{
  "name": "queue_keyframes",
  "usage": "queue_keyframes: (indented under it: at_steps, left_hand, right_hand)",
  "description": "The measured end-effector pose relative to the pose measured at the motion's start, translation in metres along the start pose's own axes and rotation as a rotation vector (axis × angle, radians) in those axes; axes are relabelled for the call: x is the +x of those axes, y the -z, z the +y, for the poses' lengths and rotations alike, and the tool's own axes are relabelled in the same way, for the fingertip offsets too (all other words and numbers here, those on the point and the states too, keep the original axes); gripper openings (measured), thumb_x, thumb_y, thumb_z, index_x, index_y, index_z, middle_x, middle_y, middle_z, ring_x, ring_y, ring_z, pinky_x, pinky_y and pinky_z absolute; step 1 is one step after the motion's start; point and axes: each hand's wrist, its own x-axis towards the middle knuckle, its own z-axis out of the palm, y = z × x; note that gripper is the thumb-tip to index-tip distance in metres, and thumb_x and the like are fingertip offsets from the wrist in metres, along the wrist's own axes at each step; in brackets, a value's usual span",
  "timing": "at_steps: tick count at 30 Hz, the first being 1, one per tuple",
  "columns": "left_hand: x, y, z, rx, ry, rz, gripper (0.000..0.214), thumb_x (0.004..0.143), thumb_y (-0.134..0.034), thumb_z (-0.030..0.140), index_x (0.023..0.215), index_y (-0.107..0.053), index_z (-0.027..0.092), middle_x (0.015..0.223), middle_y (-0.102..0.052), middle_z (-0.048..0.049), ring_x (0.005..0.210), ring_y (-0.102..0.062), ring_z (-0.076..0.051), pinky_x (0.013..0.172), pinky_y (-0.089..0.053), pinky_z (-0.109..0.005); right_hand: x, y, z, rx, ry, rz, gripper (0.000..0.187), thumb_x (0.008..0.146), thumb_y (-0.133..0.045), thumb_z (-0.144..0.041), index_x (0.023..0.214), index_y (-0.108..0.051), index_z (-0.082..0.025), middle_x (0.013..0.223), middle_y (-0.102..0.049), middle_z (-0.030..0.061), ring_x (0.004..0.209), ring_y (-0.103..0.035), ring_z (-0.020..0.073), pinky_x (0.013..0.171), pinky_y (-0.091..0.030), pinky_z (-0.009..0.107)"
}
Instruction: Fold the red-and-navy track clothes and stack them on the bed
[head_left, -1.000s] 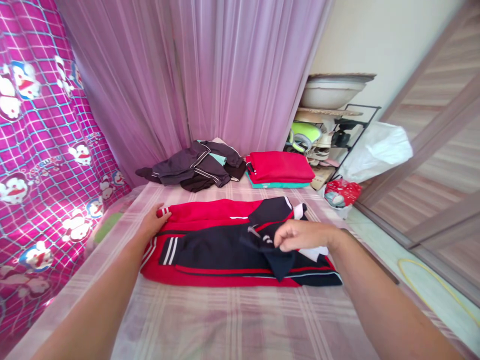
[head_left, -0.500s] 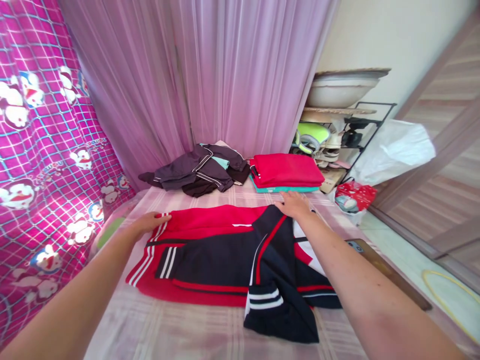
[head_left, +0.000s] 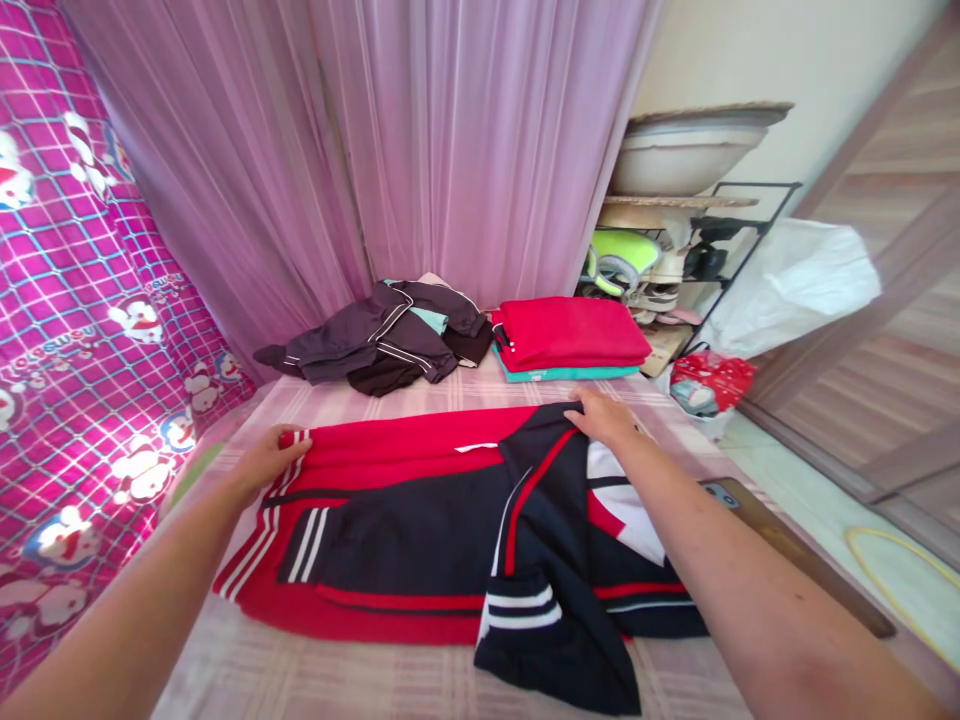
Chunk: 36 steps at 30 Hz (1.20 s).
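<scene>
At your far left hangs a pink cloth (head_left: 52, 330) with a white-and-blue grid and cartoon figures, and beside it a lilac curtain (head_left: 450, 150) runs across the back. Your left hand (head_left: 266, 460) pinches the red, white-striped hem at the far left corner of the jacket (head_left: 420, 520), thumb on top of the fabric. The jacket lies spread between your hands on the checked bedsheet (head_left: 360, 680), hem to the left and collar end to the right. One navy sleeve lies lengthwise along it, cuff pointing left; the other crosses it toward you, its striped cuff near the close edge and a fold hanging past that edge.

Behind the jacket, a loose heap of dark clothes (head_left: 337, 335) sits near the curtain. To its right, folded red clothes (head_left: 574, 335) rest on a teal piece (head_left: 577, 376). Just in front of that stack, your right hand (head_left: 607, 418) grips the jacket's navy shoulder at the far edge between thumb and fingers. Farther right, a phone (head_left: 810, 565) lies beside your right forearm. Beyond the bed stand a rack topped by a pale basin (head_left: 686, 160), a red bag (head_left: 712, 380) and a white plastic bag (head_left: 802, 285).
</scene>
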Motion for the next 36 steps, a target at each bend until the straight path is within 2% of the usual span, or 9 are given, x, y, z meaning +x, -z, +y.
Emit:
queue_keyframes:
  at_steps: [3,6,9,12,16,19,21,30,36]
  left_hand:
    - [0.003,0.000,0.013,0.216,-0.172,0.028,0.054,0.081,-0.060,0.046,0.125,-0.061,0.016,0.114,-0.073,-0.0106,0.109,-0.067,-0.030,0.095,-0.054,-0.040]
    - [-0.004,-0.024,0.038,0.434,-0.487,0.123,0.052,0.087,-0.053,0.045,0.131,-0.061,0.018,0.140,-0.060,-0.0136,0.133,-0.052,-0.033,0.113,-0.039,-0.046]
    - [-0.018,-0.067,0.059,0.580,-0.645,0.053,0.051,0.094,-0.044,0.043,0.140,-0.055,0.025,0.154,-0.047,-0.0098,0.146,-0.035,-0.033,0.118,-0.026,-0.055]
    - [-0.028,-0.099,0.064,0.672,-0.535,-0.040,0.059,0.095,-0.041,0.048,0.147,-0.048,0.022,0.157,-0.042,-0.0137,0.147,-0.033,-0.034,0.118,-0.023,-0.058]
    - [-0.032,-0.104,0.058,0.733,-0.487,-0.092,0.065,0.097,-0.035,0.051,0.153,-0.039,0.018,0.161,-0.033,-0.0155,0.149,-0.029,-0.035,0.119,-0.023,-0.057]
    - [-0.033,-0.099,0.059,0.769,-0.473,-0.093,0.066,0.098,-0.033,0.051,0.154,-0.036,0.019,0.162,-0.031,-0.0142,0.149,-0.028,-0.034,0.120,-0.022,-0.056]
    - [-0.034,-0.098,0.062,0.776,-0.455,-0.092,0.066,0.098,-0.032,0.052,0.155,-0.035,0.020,0.162,-0.032,-0.0130,0.149,-0.028,-0.033,0.119,-0.023,-0.056]
    - [-0.046,-0.099,0.068,0.815,-0.472,0.013,0.062,0.098,-0.029,0.050,0.151,-0.042,0.021,0.160,-0.037,-0.0129,0.149,-0.028,-0.035,0.118,-0.013,-0.068]
    - [-0.049,-0.096,0.072,0.769,-0.400,-0.079,0.065,0.099,-0.027,0.054,0.154,-0.036,0.022,0.162,-0.033,-0.0121,0.150,-0.027,-0.033,0.119,-0.016,-0.064]
  right_hand:
    - [0.000,0.012,-0.026,0.070,0.086,0.103,0.052,0.089,-0.056,-0.031,0.140,-0.053,-0.022,0.150,-0.050,0.0140,0.137,-0.045,0.0333,0.110,-0.037,0.050]
    - [-0.008,0.020,-0.086,0.203,0.231,0.131,0.054,0.096,-0.042,-0.035,0.148,-0.046,-0.020,0.158,-0.039,0.0126,0.144,-0.036,0.0299,0.117,-0.028,0.050]
    - [-0.020,0.012,-0.155,0.279,0.436,-0.037,0.058,0.101,-0.028,-0.044,0.153,-0.038,-0.021,0.163,-0.030,0.0092,0.150,-0.026,0.0245,0.121,-0.018,0.050]
    - [-0.029,-0.005,-0.181,0.241,0.481,-0.296,0.067,0.101,-0.021,-0.053,0.157,-0.029,-0.019,0.165,-0.023,0.0098,0.153,-0.018,0.0239,0.122,-0.009,0.053]
    - [-0.027,-0.020,-0.123,0.123,0.357,-0.349,0.068,0.101,-0.017,-0.054,0.159,-0.023,-0.019,0.167,-0.015,0.0079,0.154,-0.010,0.0208,0.123,-0.004,0.049]
    - [-0.024,-0.022,-0.063,0.030,0.137,-0.269,0.064,0.102,-0.015,-0.049,0.159,-0.025,-0.021,0.167,-0.016,0.0070,0.154,-0.011,0.0210,0.123,-0.007,0.051]
    - [-0.023,-0.022,-0.041,-0.013,0.020,-0.213,0.063,0.102,-0.016,-0.046,0.158,-0.027,-0.019,0.166,-0.020,0.0083,0.153,-0.016,0.0215,0.122,-0.011,0.052]
    - [-0.027,-0.028,-0.040,-0.043,-0.024,-0.115,0.060,0.103,-0.017,-0.045,0.156,-0.033,-0.020,0.164,-0.028,0.0094,0.150,-0.023,0.0234,0.120,-0.017,0.053]
    - [-0.024,-0.037,-0.035,-0.063,-0.002,-0.082,0.061,0.102,-0.016,-0.045,0.155,-0.035,-0.020,0.162,-0.032,0.0105,0.148,-0.026,0.0261,0.118,-0.020,0.054]
